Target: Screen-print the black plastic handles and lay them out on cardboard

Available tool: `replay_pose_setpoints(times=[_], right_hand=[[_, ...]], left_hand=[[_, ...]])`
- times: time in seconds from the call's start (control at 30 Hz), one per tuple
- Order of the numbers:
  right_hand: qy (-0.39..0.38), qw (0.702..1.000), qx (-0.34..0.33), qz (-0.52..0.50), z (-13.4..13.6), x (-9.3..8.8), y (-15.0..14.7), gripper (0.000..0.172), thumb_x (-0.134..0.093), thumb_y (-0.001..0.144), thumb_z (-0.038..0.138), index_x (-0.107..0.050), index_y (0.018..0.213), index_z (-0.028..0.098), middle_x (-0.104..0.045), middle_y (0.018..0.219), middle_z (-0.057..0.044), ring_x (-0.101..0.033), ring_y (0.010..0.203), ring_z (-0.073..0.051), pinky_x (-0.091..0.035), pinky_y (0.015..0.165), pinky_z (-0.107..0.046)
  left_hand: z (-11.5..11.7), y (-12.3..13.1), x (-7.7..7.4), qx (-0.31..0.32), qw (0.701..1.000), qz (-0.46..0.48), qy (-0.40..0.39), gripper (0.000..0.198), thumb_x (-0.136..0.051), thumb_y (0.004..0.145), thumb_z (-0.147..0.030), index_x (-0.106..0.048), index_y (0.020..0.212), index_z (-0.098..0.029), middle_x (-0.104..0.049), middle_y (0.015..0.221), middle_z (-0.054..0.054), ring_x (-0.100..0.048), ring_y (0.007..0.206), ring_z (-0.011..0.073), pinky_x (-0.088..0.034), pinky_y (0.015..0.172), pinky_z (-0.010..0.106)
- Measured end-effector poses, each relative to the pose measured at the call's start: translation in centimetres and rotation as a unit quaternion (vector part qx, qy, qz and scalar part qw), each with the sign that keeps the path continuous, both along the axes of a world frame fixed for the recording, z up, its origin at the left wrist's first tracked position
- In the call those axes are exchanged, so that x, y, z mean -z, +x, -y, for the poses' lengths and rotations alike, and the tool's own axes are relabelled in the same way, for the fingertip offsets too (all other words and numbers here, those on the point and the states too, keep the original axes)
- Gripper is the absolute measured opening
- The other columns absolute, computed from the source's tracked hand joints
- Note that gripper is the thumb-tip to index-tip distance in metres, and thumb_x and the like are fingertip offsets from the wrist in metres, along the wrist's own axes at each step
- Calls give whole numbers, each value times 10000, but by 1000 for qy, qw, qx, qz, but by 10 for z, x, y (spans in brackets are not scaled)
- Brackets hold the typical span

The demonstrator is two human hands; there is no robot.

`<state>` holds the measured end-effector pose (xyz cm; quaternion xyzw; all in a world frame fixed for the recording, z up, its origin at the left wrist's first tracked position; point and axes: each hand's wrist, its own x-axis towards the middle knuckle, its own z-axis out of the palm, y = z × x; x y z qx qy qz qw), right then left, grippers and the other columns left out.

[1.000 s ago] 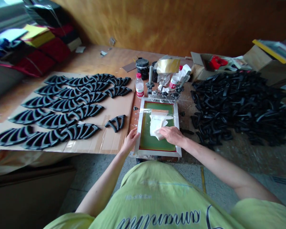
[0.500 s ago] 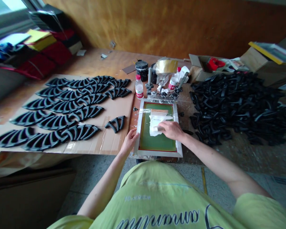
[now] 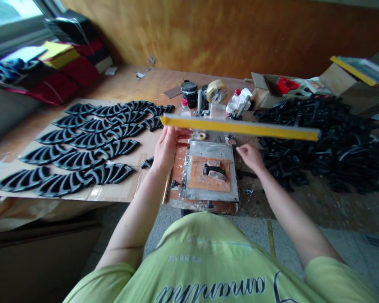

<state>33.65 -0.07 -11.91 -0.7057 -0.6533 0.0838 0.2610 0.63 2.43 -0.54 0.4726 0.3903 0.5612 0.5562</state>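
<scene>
My left hand point(image 3: 166, 147) grips the left corner of a raised screen-printing frame point(image 3: 240, 127), fingers at its underside. The frame is swung up and I see its yellow edge almost side-on. Beneath it lies a grey metal base plate point(image 3: 194, 147) carrying an orange-brown board point(image 3: 197, 181). A black curved plastic part point(image 3: 216, 171) rests on that board. My right hand point(image 3: 250, 155) hovers just right of the plate, under the frame, its fingers curled together with nothing visible in them. The frame's mesh is turned out of sight.
Rows of black curved parts point(image 3: 85, 155) cover a cardboard sheet point(image 3: 91, 193) on the left. A heap of black parts point(image 3: 322, 143) lies to the right. Behind the frame stand a red-capped bottle point(image 3: 185, 108), a dark tub point(image 3: 188, 92) and a tape roll point(image 3: 217, 90).
The screen frame has gone from lying flat to raised, uncovering the plate and black part. My left hand moved up with it; my right hand left the white-smeared mesh and moved right.
</scene>
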Motion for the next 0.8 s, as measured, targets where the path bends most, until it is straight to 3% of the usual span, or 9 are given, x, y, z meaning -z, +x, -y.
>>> replay_pose_setpoints(times=[0.1,0.17,0.27,0.37,0.5,0.57,0.63,0.7,0.8], right_hand=[[-92,990,-82,74,28,33,-48,290,-611,890,471,-661,869,186,-675,965,-91,-613,943,-223,-462,836,-317],[-138,976,-102,130,37,41,-76,239,-592,922,405,-648,918,173,-668,1034,-119,-592,1039,-241,-441,871,-322],[-181,972,-52,138,46,34,-101,223,-493,983,344,-607,1016,156,-683,1002,-132,-614,991,-240,-444,815,-317],[-136,986,-20,96,61,23,-124,233,-421,1010,336,-584,1026,170,-685,974,-125,-624,938,-239,-465,797,-327],[-19,981,-192,36,88,19,-151,197,-427,996,264,-615,981,208,-674,1007,-114,-611,989,-245,-493,877,-377],[14,966,-259,-12,91,23,-144,207,-435,988,243,-628,1060,223,-672,1082,-102,-612,1040,-236,-497,928,-394],[29,969,-241,-47,85,31,-115,250,-427,985,250,-630,1130,237,-663,1138,-94,-608,1087,-235,-491,975,-414],[20,988,-149,-40,75,45,-71,299,-397,975,246,-641,1147,228,-652,1149,-109,-603,1101,-249,-482,996,-433],[-55,997,4,53,70,72,-2,376,-424,899,178,-647,1202,191,-625,1190,-152,-578,1144,-285,-463,1013,-444]], left_hand=[[-21,11,-15,-3,1000,5,2,490,-428,935,-624,-601,1148,-217,-705,887,48,-687,815,154,-551,674,255],[-17,14,-7,-30,999,12,-5,509,-427,929,-634,-592,1179,-223,-714,898,51,-690,813,148,-548,677,249],[21,19,28,-1,996,-14,-88,589,-494,870,-680,-608,1181,-193,-732,901,78,-699,805,169,-540,647,251],[80,31,73,182,941,-74,-274,660,-627,763,-703,-650,1127,-153,-745,928,136,-709,855,254,-545,626,308],[123,40,118,129,926,25,-354,588,-637,732,-719,-629,955,-175,-728,915,104,-702,903,255,-550,671,319],[118,28,132,74,930,29,-358,543,-675,706,-682,-592,860,-168,-713,845,90,-704,832,233,-539,647,300],[102,1,144,20,938,-16,-345,500,-675,701,-641,-556,802,-166,-707,798,89,-701,761,215,-523,619,284],[84,-35,156,-43,940,-80,-330,450,-610,740,-612,-522,786,-173,-707,779,92,-697,716,200,-510,602,272],[61,-92,173,-114,909,-221,-333,350,-472,827,-533,-496,834,-184,-709,775,89,-697,689,188,-514,597,269]])
